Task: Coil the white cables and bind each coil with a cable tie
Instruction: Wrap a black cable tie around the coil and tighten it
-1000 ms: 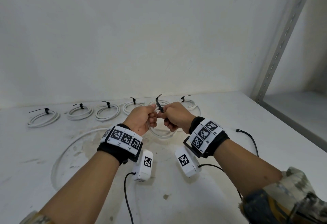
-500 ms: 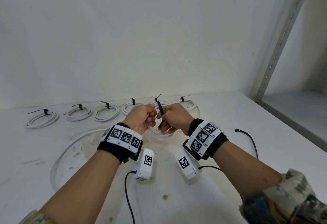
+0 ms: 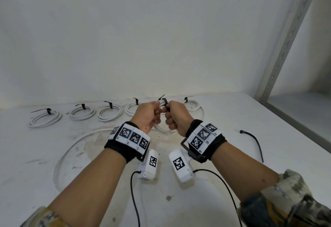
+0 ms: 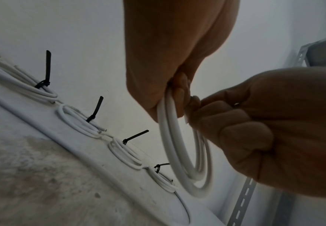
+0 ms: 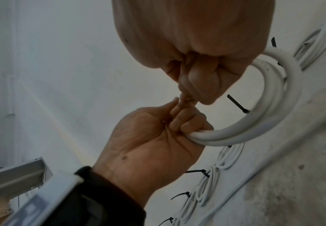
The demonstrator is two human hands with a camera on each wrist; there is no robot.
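Note:
Both hands hold one white coil [image 3: 161,130] up off the table [image 3: 223,117], knuckles almost touching. My left hand [image 3: 156,110] grips the top of the coil's strands. A black cable tie [image 3: 165,101] wraps the strands between the two hands, and my right hand [image 3: 168,112] pinches its tail. In the left wrist view the coil [image 4: 179,154] hangs below my left hand [image 4: 177,97], with my right hand [image 4: 202,116] beside it. From the right wrist view I see my right hand [image 5: 189,91] meet the left fingers [image 5: 179,120] above the coil [image 5: 274,110]. The tie's head is hidden.
Several bound coils [image 3: 45,118] with black ties lie in a row along the back wall. A long loose white cable [image 3: 71,148] curves across the table on the left. A loose black tie [image 3: 255,141] lies at the right. A metal shelf post [image 3: 286,38] stands at the right.
The tie stood upright between the hands; now its loop lies down round the coil's strands, with the tail drawn into my right hand. Both hands stay close together.

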